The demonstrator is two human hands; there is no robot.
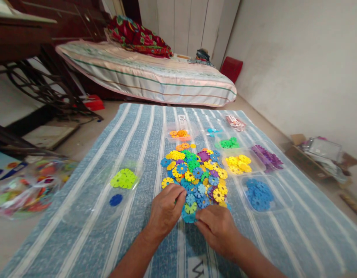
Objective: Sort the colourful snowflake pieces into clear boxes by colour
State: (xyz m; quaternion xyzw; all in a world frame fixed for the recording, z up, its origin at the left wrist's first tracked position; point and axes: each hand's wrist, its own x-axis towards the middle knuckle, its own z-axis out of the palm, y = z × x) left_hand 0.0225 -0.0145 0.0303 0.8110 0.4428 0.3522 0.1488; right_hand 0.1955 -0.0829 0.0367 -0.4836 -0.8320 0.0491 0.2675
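Note:
A heap of coloured plastic flower discs (pixel 196 173) lies on a blue and white striped cloth (pixel 143 131). My left hand (pixel 166 210) rests at the heap's near edge, fingers curled onto the discs. My right hand (pixel 217 227) is beside it, fingertips pinched on a light-blue disc (pixel 189 217) at the front of the heap. Clear trays around the heap hold sorted discs: lime green (pixel 124 178), blue (pixel 259 191), yellow (pixel 239 163), purple (pixel 267 156), green (pixel 229 143) and orange (pixel 180 134). One dark-blue disc (pixel 116 199) lies in the large left tray.
A mattress with a striped cover (pixel 149 73) lies behind the cloth. A clear bag of more discs (pixel 24 185) sits on the floor at left. A dark treadle table frame (pixel 36 77) stands at far left. A cardboard box with packets (pixel 317 156) is at right by the wall.

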